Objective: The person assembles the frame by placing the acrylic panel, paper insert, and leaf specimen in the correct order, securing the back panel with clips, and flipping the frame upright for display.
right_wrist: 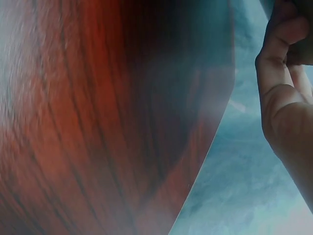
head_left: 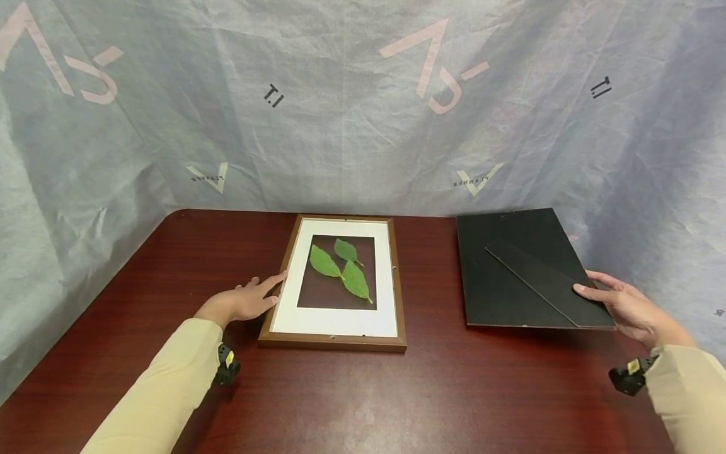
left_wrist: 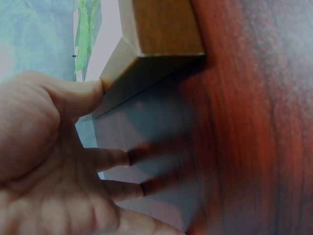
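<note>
A brown wooden picture frame (head_left: 357,342) lies flat on the table with a white mat (head_left: 340,321) inside it. Several green leaves (head_left: 323,261) sit within the mat's dark window. My left hand (head_left: 241,301) rests at the frame's left side, fingers extended; in the left wrist view the thumb (left_wrist: 88,98) touches the frame's side (left_wrist: 164,29). On the right, my right hand (head_left: 632,309) pinches the near right edge of a black backing board (head_left: 510,258), whose stand flap (head_left: 544,271) faces up. That near right corner is tilted off the table. The right wrist view shows curled fingers (right_wrist: 274,73) at the board's edge.
A dark red wooden table (head_left: 363,397) bears both things, its far edge against a grey printed curtain (head_left: 340,126). The curtain also hangs along both sides. Small black wrist cameras (head_left: 629,376) are worn on both wrists.
</note>
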{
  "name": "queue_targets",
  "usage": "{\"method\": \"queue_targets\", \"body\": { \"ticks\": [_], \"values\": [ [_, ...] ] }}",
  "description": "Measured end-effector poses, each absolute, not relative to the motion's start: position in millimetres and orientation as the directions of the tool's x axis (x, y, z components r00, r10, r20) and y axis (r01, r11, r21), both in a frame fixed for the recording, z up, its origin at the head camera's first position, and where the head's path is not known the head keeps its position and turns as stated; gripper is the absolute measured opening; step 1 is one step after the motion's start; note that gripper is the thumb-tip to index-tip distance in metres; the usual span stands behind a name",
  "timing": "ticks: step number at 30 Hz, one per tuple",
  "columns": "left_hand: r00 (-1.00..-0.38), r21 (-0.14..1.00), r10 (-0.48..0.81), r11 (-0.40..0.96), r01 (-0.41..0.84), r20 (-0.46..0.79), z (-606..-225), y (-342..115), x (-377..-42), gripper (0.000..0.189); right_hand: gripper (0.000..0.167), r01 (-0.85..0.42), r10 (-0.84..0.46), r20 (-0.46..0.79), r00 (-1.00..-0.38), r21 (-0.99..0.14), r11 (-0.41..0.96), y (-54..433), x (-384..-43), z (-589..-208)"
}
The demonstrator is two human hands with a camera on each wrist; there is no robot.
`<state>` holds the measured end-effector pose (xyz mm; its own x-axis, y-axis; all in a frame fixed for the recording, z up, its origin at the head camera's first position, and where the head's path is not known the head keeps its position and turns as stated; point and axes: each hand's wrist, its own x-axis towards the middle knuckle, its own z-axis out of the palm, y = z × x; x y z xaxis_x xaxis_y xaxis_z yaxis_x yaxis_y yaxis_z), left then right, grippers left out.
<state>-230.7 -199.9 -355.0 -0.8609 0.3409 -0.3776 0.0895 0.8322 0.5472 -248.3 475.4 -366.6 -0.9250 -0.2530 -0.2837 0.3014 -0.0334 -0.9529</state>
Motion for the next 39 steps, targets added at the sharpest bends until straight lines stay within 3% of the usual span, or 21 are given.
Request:
{"method": "queue_targets", "body": {
  "ticks": [13, 20, 26, 39],
  "values": [
    [-0.859, 0.553, 0.347, 0.828, 0.092, -0.378, -356, -201, -230, 0.06, 0.034, 0.251, -0.281, -0.217, -0.935, -0.964, -0.091, 450, -248, -359],
    [-0.862, 0.544, 0.334, 0.835, 0.082, -0.382, -355, -200, -229, 0.059, 0.042, 0.23, -0.266, -0.212, -0.94, -0.973, -0.036, 430, -250, -352],
    [-0.865, 0.54, 0.322, 0.838, 0.072, -0.385, -354, -200, -230, 0.06, 0.034, 0.22, -0.296, -0.184, -0.937, -0.971, -0.094, 407, -252, -345],
    [-0.868, 0.529, 0.327, 0.844, 0.089, -0.375, -356, -201, -230, 0.06, 0.034, 0.161, -0.383, -0.094, -0.919, -0.976, -0.148, 352, -249, -334]
  ]
}}
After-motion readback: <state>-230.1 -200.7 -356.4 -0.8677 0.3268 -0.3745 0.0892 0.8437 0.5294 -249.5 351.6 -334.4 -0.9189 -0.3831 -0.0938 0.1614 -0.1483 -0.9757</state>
